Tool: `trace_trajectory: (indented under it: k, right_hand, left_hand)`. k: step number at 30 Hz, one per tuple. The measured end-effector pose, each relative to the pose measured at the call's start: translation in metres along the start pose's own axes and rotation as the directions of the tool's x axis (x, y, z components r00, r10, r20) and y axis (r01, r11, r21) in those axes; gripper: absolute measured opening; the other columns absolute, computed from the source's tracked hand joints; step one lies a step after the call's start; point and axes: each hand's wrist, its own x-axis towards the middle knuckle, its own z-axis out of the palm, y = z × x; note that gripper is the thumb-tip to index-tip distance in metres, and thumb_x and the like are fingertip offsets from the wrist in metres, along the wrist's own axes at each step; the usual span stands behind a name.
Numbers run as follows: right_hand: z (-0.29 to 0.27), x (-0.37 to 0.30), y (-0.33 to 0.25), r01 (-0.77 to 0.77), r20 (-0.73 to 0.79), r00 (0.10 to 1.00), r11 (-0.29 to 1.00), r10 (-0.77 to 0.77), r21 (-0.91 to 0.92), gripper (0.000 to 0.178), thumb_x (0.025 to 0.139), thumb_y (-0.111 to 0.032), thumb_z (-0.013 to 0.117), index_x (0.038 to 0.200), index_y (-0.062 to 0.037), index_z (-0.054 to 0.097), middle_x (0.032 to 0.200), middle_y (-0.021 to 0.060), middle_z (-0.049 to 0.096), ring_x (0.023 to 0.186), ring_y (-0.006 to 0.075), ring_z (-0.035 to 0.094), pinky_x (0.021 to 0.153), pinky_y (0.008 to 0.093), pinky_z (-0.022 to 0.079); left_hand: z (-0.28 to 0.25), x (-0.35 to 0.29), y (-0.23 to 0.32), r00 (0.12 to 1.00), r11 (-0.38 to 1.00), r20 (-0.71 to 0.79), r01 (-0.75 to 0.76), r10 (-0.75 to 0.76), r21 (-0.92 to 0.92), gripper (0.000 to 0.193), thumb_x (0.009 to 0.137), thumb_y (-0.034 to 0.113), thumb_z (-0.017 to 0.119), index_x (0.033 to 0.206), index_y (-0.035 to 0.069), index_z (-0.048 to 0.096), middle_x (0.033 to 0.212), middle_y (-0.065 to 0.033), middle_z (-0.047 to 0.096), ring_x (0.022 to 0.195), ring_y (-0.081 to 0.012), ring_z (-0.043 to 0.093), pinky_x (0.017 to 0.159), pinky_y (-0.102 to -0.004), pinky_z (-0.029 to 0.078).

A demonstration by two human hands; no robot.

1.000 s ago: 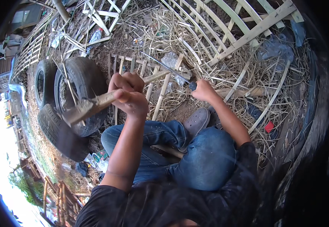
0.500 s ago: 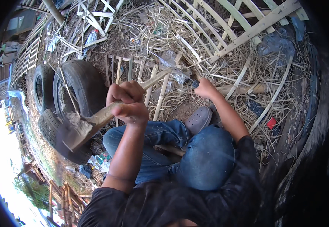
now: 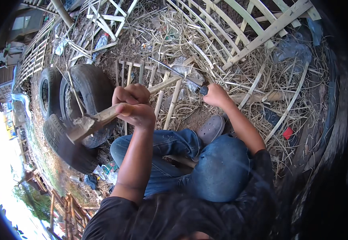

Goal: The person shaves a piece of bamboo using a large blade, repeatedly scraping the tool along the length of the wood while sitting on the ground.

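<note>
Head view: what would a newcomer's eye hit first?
Probably the left hand near the middle, closed around a slanting wooden strip, with the right hand to its right holding a long thin blade by its dark handle. Then the dark tires clustered at left, and the pale slatted frame at upper right.

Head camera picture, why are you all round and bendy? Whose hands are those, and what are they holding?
A wide camera on a person's head looks down, so straight things bend near the rim. No robot here, just the person's bare hands. The left hand grips a piece of wood. The right hand holds a tool with a dark handle and a long, thin shaft. Pale strips lie scattered on the ground, with old tyres over to the left.
</note>
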Motion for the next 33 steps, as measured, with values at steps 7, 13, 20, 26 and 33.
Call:
trace_trajectory:
  k: [7, 13, 20, 26, 33]
  right_hand:
    - [0.007, -0.019, 0.017, 0.032, 0.002, 0.999, 0.986, -0.033, 0.164, 0.018, 0.065, -0.013, 0.063, 0.073, 0.0022, 0.064, 0.076, 0.0261, 0.064, 0.078, 0.041, 0.064, 0.072, 0.0442, 0.051]
    - [-0.005, -0.011, -0.037, 0.205, -0.083, 0.978, 0.965, -0.194, 0.163, 0.021, 0.067, -0.015, 0.062, 0.083, -0.002, 0.066, 0.083, 0.0253, 0.065, 0.084, 0.0398, 0.064, 0.076, 0.0447, 0.051]
    - [-0.013, -0.009, -0.04, 0.277, -0.152, 0.957, 0.939, -0.249, 0.205, 0.027, 0.065, -0.014, 0.061, 0.086, 0.0023, 0.067, 0.081, 0.0275, 0.064, 0.084, 0.0403, 0.064, 0.076, 0.0441, 0.052]
    - [-0.004, 0.01, 0.004, 0.087, -0.007, 0.996, 0.987, -0.087, 0.138, 0.017, 0.065, -0.013, 0.061, 0.069, 0.0034, 0.063, 0.069, 0.0234, 0.063, 0.07, 0.0404, 0.063, 0.067, 0.0444, 0.051]
    - [-0.003, -0.01, -0.005, 0.094, -0.023, 0.996, 0.982, -0.092, 0.166, 0.018, 0.067, -0.015, 0.062, 0.076, 0.0005, 0.065, 0.076, 0.0232, 0.064, 0.076, 0.0401, 0.063, 0.071, 0.0427, 0.05]
  left_hand:
    - [0.008, -0.003, 0.005, 0.999, 0.999, 0.03, 0.016, -0.014, -0.04, 0.068, 0.079, 0.075, 0.048, 0.063, 0.013, 0.026, 0.043, 0.0008, 0.027, 0.036, -0.0078, 0.021, 0.034, -0.0253, 0.017]
    - [0.017, -0.008, 0.001, 0.955, 0.965, 0.143, -0.255, 0.26, -0.053, 0.065, 0.08, 0.071, 0.05, 0.062, 0.013, 0.027, 0.044, 0.0011, 0.028, 0.036, -0.0076, 0.022, 0.033, -0.025, 0.019]
    - [0.006, 0.014, -0.003, 0.999, 0.999, -0.04, -0.031, 0.03, -0.029, 0.063, 0.085, 0.075, 0.033, 0.063, 0.016, 0.022, 0.045, 0.0034, 0.019, 0.038, -0.0063, 0.014, 0.032, -0.0237, 0.014]
    - [0.002, 0.016, -0.008, 0.996, 0.997, -0.041, -0.075, 0.074, -0.022, 0.064, 0.085, 0.075, 0.032, 0.064, 0.016, 0.023, 0.044, 0.0033, 0.02, 0.037, -0.0065, 0.014, 0.032, -0.0229, 0.015]
    - [0.0, 0.014, -0.005, 0.999, 0.999, -0.002, -0.032, 0.032, -0.041, 0.067, 0.081, 0.074, 0.046, 0.065, 0.012, 0.027, 0.043, 0.0015, 0.026, 0.035, -0.0072, 0.021, 0.032, -0.0245, 0.017]
